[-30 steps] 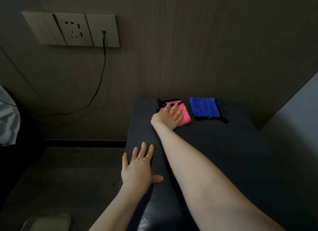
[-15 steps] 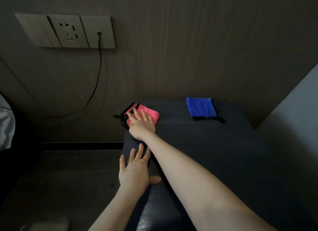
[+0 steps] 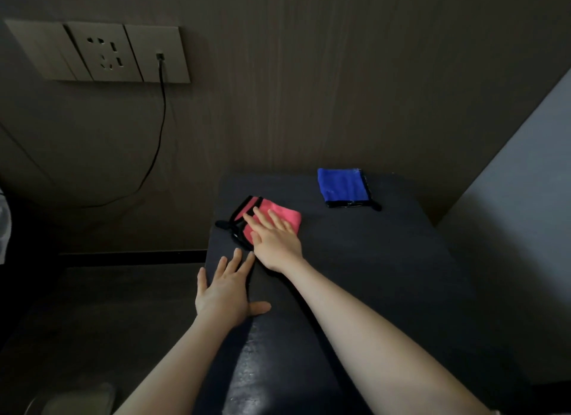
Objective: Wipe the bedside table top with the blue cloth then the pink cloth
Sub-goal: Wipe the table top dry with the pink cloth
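Pressing the pink cloth [image 3: 272,218] flat under the right hand [image 3: 275,240] near the desk's [image 3: 386,260] far-left corner — fingers straight, slightly spread — the pink wipe looks underway, next needing strokes across toward the blue cloth [image 3: 343,187] — left hand [image 3: 225,294] splayed at the left edge.

Pink cloth [image 3: 279,218] seemingly nearer, under right hand [image 3: 275,240]

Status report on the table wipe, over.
Right hand flat on pink cloth, left hand braced on table edge. Blue cloth parked at back. Nothing in the way.
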